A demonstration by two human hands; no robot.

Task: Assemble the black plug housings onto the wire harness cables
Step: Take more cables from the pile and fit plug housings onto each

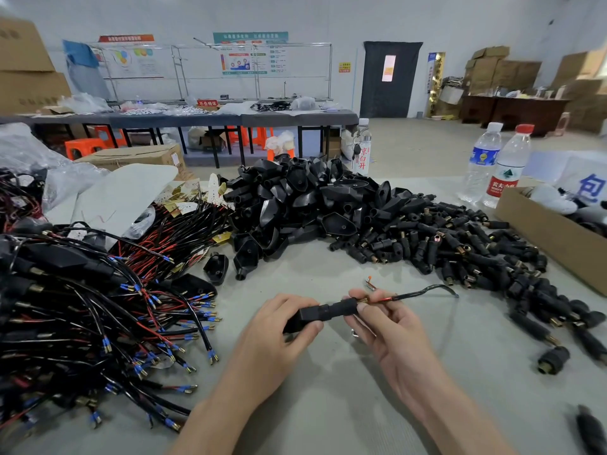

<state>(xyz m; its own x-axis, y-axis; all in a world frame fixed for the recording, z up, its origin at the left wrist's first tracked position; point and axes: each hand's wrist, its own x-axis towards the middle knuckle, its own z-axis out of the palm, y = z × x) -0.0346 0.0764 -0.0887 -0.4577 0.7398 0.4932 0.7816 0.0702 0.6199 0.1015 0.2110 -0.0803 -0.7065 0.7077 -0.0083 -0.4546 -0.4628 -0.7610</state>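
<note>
Lower ctr of frame: a person's L hand (282, 326) gripped the wide end of a black housing (315, 316), fingers curled round it, just above the grey table (328, 405). The R hand (391, 326) pinched the housing's narrow end betw. thumb and fingertips, right where a brass tip showed and the cable (423, 293) came out. The cable, black w/ red wire showing near the fingers, arced off toward ctr right, its far end clear of the table. A short orange-tipped wire scrap (369, 282) lay just behind the R hand.

Left side: a tangle of black-and-red harnesses (98, 323) w/ blue-sleeved terminals, spread from lower left to mid frame. One loose round plug (553, 359) sat alone at lower right.

Mid frame: a heap of black shells (312, 198) at ctr, touching a spread of small brass-tipped connectors (460, 244) to its right. A cardboard box (551, 238) stood at the right edge, w/ two water bottles (492, 162) upright behind it.

Upper frame: a long bench (197, 119) w/ orange stools (82, 147) beneath, wall charts above, a dark door (391, 78) at upper right.
</note>
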